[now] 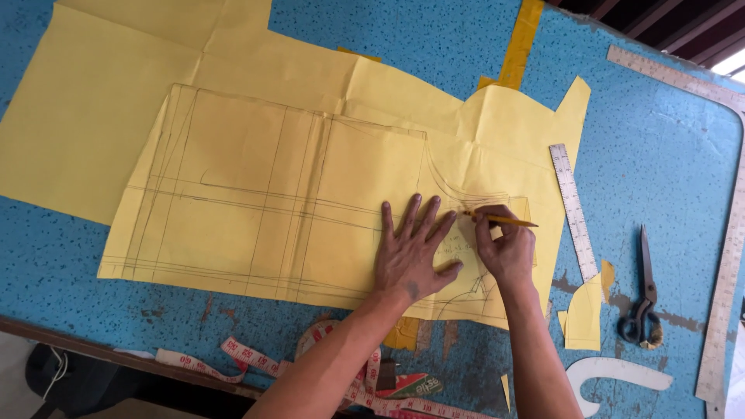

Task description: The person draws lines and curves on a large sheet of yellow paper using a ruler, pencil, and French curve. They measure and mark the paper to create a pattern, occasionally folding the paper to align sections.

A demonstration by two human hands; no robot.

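Pressing flat with fingers spread, the left hand pins the yellow pattern paper to the blue table. Just beside its fingertips, the right hand pinches a pencil, tip on the paper; scissors lie well apart.

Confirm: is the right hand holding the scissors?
No. The right hand holds a yellow pencil on the yellow paper pattern, while the scissors lie apart on the blue table.

the left hand covers part of the pencil-lined yellow paper pattern. the bottom edge cuts off the white plastic curve template and the red-and-white tape measure. the pencil's tip is too small to resolve.
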